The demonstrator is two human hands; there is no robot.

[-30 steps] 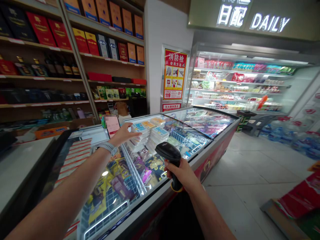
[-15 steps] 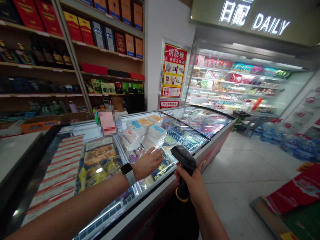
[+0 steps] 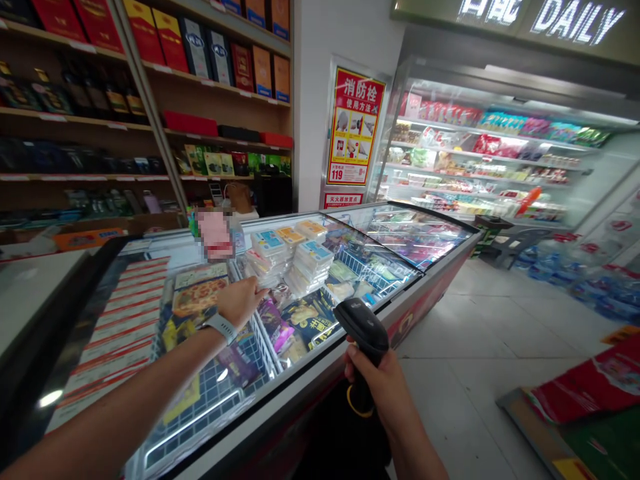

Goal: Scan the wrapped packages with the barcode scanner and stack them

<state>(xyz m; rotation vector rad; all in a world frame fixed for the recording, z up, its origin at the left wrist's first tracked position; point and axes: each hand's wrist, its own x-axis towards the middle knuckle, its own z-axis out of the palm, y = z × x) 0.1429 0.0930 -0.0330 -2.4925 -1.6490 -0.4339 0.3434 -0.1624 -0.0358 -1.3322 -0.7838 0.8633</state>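
Note:
My right hand [image 3: 375, 373] is wrapped round the handle of a black handheld scanner [image 3: 363, 323] in front of the freezer's edge. My left hand [image 3: 241, 300], with a watch band on the wrist, is at the front left stack of clear packs with blue and white labels [image 3: 269, 243]. Its fingers are bent against the lower packs; whether they grip one is too small to tell. Beside that stack stands a second stack of packs [image 3: 313, 263]. Purple bags [image 3: 275, 323] and black bags [image 3: 310, 317] lie in the freezer below.
The long glass-topped freezer [image 3: 320, 370] runs away to the right. Shelves with boxes and bottles [image 3: 115, 120] stand behind it. A lit chiller [image 3: 480, 153] is at the back right. Water bottles [image 3: 555, 257] stand on the floor, and a red package [image 3: 590, 377] lies nearer.
My left hand has moved left from above the bags to the front left stack, and its fingers have bent. The scanner stays in my right hand. The view has shifted slightly.

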